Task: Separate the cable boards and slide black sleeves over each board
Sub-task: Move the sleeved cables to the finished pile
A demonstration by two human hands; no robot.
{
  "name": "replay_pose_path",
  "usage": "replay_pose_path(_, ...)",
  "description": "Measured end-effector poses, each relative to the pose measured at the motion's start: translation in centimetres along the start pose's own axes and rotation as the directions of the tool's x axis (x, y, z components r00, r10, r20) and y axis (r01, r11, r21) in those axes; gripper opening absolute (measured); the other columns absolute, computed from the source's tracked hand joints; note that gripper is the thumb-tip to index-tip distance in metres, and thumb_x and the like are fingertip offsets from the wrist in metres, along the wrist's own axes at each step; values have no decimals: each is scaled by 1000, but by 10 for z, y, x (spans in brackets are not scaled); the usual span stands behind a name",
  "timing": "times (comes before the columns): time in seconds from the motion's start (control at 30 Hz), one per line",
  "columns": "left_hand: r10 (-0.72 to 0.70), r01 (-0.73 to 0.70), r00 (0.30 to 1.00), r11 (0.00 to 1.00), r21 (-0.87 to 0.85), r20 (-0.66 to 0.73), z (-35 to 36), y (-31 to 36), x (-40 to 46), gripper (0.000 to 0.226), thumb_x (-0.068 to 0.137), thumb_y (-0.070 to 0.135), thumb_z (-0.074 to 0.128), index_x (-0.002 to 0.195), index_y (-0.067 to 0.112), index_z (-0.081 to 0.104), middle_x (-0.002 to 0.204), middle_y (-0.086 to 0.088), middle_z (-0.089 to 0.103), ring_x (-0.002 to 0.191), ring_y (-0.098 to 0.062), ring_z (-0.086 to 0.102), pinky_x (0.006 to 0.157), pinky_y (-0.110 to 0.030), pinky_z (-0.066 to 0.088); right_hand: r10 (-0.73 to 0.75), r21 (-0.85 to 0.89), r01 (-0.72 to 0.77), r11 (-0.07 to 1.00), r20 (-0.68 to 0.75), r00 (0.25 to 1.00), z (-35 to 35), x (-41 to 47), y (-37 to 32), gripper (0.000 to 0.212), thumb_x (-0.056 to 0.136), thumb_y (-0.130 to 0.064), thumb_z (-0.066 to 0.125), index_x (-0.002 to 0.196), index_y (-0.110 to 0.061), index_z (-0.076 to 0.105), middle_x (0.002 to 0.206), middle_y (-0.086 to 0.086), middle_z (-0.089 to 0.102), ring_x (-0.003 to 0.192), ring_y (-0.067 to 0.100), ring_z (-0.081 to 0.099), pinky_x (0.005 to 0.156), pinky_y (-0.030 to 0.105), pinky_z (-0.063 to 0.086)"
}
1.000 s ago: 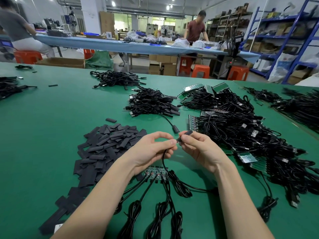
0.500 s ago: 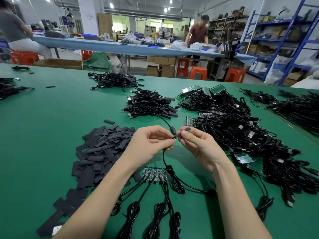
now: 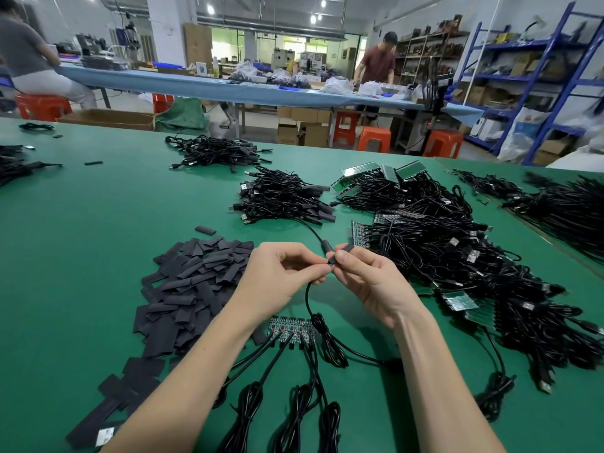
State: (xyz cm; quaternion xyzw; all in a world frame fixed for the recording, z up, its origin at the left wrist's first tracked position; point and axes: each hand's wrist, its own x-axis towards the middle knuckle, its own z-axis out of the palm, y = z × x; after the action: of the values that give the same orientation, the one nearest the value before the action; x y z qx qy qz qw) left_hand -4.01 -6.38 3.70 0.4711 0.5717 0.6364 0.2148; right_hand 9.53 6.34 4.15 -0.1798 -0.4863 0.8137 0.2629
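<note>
Both grips pinch one black sleeve [image 3: 340, 253] between loose sleeves [image 3: 196, 282] and tangled cables [image 3: 457, 256].

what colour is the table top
Green; the flat table top shows clearly in the head view.

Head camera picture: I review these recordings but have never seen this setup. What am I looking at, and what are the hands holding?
There is no machine here. A camera worn on a person's head looks down at their bare hands over a green table. The left hand pinches a thin black cable; the right hand pinches a small black sleeve at the cable's end. On the table lie a heap of flat black sleeves, a strip of joined boards with cables attached, and piles of cables.
</note>
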Motion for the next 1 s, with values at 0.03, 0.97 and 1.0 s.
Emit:
replay_pose_path(0.03,-2,2,1000,1000,-14,-4,0,1,0,8,79,8,84,83,12,79,77,-7,78,73,-23,76,72,-24,59,4,4,-4,1000,10,1000,0,0,0,12,71,-9,78,84,-7,80,94,15,76,81,15,74,69,17,57)
replay_pose_path(0.97,-40,30,996,992,-123,-75,5,0,0,8,81,2,81,86,7,76,76,-13,77,72,-23,76,71,-24,60,-184,28,185,982,-11,983,17,-1,9,41,71,-17,81,109,-30,78,101,12,76,93,18,72,79,24,57)
replay_pose_path(1.0,-43,32,996,991,-126,-78,5,0,0,8,81,2,81,86,7,76,76,-14,76,72,-24,76,71,-24,60,-195,26,195,980,-16,981,17,0,9,40,69,-18,82,108,-29,79,99,12,76,92,18,72,79,24,57)
